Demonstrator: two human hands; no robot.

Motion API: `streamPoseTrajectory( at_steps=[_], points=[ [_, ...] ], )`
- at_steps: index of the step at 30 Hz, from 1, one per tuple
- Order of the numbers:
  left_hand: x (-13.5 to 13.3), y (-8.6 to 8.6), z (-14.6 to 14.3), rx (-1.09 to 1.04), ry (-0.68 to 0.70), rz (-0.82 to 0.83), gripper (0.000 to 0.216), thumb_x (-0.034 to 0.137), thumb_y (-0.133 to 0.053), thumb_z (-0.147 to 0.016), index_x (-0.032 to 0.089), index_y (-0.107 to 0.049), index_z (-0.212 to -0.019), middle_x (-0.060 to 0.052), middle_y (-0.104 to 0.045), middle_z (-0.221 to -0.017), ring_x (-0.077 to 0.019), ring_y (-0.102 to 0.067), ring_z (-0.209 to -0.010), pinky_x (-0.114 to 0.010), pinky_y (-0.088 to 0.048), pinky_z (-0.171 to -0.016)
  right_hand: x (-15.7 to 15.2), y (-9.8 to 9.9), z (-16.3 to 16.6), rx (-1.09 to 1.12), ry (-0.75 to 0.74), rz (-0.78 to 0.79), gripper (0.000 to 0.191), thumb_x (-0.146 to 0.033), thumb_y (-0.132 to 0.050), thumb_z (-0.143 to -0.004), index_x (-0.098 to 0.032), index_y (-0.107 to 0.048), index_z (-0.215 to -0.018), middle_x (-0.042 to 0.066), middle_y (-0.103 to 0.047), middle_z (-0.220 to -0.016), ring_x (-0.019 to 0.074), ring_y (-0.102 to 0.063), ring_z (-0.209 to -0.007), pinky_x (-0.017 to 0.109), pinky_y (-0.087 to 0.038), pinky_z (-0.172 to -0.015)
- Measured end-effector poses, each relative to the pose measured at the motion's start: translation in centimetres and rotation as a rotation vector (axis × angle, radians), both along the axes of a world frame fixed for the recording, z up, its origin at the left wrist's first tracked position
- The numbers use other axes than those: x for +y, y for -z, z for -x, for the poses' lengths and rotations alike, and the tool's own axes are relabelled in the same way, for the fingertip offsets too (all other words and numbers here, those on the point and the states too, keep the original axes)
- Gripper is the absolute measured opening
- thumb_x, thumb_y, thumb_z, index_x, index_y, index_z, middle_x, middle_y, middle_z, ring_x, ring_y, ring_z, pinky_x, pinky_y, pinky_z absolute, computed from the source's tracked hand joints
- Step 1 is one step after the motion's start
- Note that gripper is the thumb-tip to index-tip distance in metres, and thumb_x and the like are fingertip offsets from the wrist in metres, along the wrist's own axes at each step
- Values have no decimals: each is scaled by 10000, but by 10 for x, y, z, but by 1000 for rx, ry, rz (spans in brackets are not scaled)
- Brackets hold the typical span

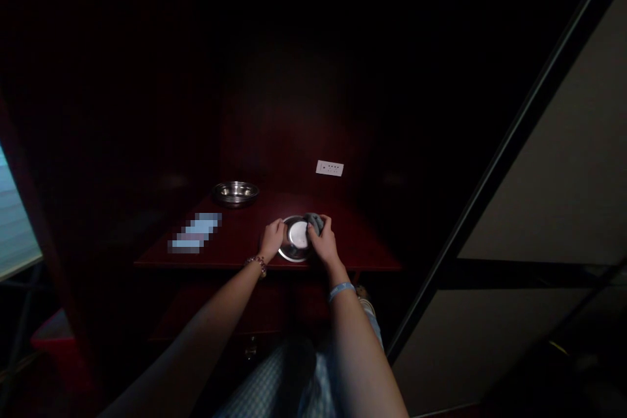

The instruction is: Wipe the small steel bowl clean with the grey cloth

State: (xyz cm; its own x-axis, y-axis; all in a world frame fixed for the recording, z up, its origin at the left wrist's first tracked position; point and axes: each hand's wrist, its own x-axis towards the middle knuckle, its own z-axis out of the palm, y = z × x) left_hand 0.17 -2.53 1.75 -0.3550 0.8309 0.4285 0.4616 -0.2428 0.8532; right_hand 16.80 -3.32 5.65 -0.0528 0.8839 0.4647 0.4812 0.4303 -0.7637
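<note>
A shiny metal bowl (295, 249) is between my hands, near the front edge of the dark red desk (249, 235). My left hand (272, 239) grips its left rim, fingers closed. At the right rim my right hand (324, 240) is closed around a bunched grey cloth (314, 222), which touches the bowl. Whether the bowl rests on the desk or is lifted slightly cannot be made out. Farther back on the left stands another set of metal bowls (236, 194), seemingly stacked.
A blurred-out, pale blue flat item (196, 233) lies on the desk's left side. On the back panel sits a white power socket (330, 168). A drawer knob (251, 347) shows below the desk. A red bin-like object (56, 339) is at lower left, and a pale panel (543, 196) rises on the right.
</note>
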Motion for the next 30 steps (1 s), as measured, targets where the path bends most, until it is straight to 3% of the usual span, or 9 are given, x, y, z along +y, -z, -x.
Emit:
streamPoseTrajectory(
  at_steps=[11, 30],
  points=[
    [6, 6, 2, -3, 26, -45, 265, 310, -354, -833, 193, -495, -641, -8, -573, -647, -134, -512, -615, -232, -355, -587, 2, -1, 5, 23, -30, -89, 327, -402, -492, -830, -242, -595, -1096, 41, -672, -1032, 182, -618, -925, 304, -464, -850],
    [3, 4, 0, -39, 22, -29, 290, 296, -376, -831, 181, -529, -614, -12, -571, -604, -128, -521, -603, -234, -376, -604, -3, -2, 21, 8, 1, -108, 366, -379, -454, -847, -236, -537, -1174, 45, -637, -1133, 172, -592, -1026, 303, -430, -929]
  ],
)
